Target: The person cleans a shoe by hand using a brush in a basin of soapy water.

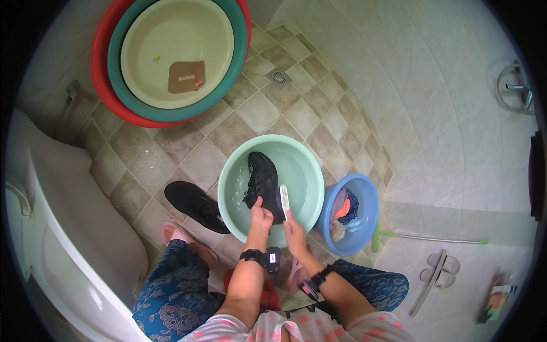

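A black lace-up shoe (264, 175) is held over the pale green plastic basin (314, 184), which has water in it. My left hand (260, 216) grips the shoe near its ankle opening, thumb on top. In my right hand (295, 235) is a white-handled brush (284, 201), its bristle side against the right side of the shoe; the bristles are mostly hidden. Left of the basin, a second black shoe (194, 205) lies on the tiles, with its heel end beside the basin's rim.
A blue bucket (371, 213) with cloths stands right of the basin. Nested red, teal and cream basins (141, 81) sit at the upper left, a brown flat piece (186, 77) inside. A white toilet (64, 256) flanks the left. A floor drain (279, 78) lies farther off.
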### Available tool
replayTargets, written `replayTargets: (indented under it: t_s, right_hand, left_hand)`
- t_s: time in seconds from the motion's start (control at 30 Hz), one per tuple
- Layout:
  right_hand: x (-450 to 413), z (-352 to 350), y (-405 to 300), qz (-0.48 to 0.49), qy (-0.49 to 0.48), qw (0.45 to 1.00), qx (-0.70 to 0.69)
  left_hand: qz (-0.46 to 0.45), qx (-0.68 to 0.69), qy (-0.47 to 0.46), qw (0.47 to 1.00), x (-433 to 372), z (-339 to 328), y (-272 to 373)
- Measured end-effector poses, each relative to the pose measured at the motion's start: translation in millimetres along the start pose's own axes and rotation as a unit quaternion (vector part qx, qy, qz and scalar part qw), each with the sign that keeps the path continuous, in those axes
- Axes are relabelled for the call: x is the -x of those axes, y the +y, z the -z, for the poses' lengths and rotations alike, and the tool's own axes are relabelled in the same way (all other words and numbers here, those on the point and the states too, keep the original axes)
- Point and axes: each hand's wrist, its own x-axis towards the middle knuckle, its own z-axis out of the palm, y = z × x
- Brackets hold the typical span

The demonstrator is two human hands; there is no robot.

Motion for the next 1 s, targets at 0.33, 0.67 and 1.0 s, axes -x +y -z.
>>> replayTargets:
  t_s: [0.33,0.67,1.0]
  right_hand:
    - [-95.5,-7.7,11.0,-0.234,-0.002,0.963,-0.134]
    - [-91.1,-47.3,97.3,-0.056,0.063,0.971,0.224]
    - [-8.0,15.1,13.8,0.077,-0.082,0.994,0.008]
  left_hand:
    - [-0.009,0.001,-0.036,0.999,0.5,0.3,1.7]
    - [0.004,-0.019,-0.084,0.996,-0.8,9.7,25.1]
    - [-0.041,0.005,-0.081,0.996,0.9,9.6,18.8]
